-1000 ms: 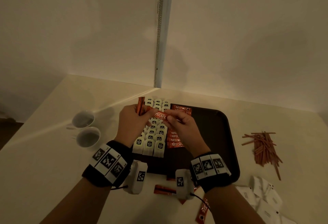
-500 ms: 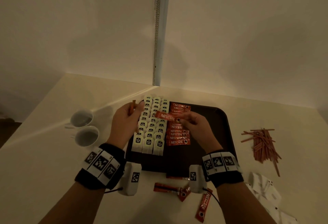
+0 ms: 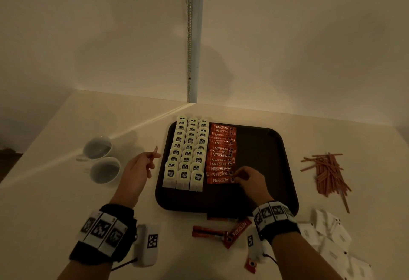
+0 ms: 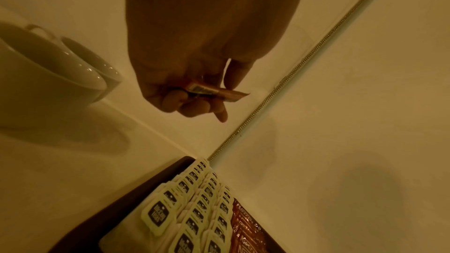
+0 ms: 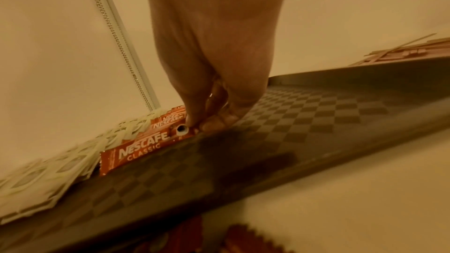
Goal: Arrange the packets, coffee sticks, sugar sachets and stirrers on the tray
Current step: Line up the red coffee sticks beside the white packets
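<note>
Two hands at work on the coffee-stick column.
Right hand [image 3: 250, 179] pinches the nearest Nescafé stick [image 3: 220, 180] onto the tray [image 3: 265, 157]; square it against its neighbour before release. Left hand [image 3: 141, 166] grips spare sticks [image 3: 154, 154]. Three columns of packets [image 3: 188, 153]; two cups [image 3: 100, 160]; four loose sticks [image 3: 223, 232] visible.

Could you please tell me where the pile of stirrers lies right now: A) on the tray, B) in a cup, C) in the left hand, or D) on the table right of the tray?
D: the stirrers lie on the table, beyond the tray rim.
</note>
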Demonstrator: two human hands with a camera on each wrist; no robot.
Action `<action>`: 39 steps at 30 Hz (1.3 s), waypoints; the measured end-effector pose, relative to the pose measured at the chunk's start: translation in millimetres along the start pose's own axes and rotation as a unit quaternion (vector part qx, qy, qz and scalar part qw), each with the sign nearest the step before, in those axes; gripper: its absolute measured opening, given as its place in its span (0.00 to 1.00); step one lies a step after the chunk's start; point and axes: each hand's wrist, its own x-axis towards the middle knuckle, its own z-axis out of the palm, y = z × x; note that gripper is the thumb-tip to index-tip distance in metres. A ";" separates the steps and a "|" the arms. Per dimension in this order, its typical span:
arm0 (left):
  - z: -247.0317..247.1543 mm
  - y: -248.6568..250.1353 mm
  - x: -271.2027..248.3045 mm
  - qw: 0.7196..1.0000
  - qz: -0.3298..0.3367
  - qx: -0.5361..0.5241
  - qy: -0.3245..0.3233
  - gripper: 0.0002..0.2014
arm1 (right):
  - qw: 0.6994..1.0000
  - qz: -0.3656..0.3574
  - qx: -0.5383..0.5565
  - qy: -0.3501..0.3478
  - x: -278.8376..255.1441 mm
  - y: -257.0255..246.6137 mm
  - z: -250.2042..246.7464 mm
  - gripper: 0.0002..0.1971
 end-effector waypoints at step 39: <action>29.5 59.2 -1.2 0.976 0.167 0.108 -0.093 0.10 | 0.968 -0.148 0.190 -0.066 -28.1 -99.9 -9.3 0.13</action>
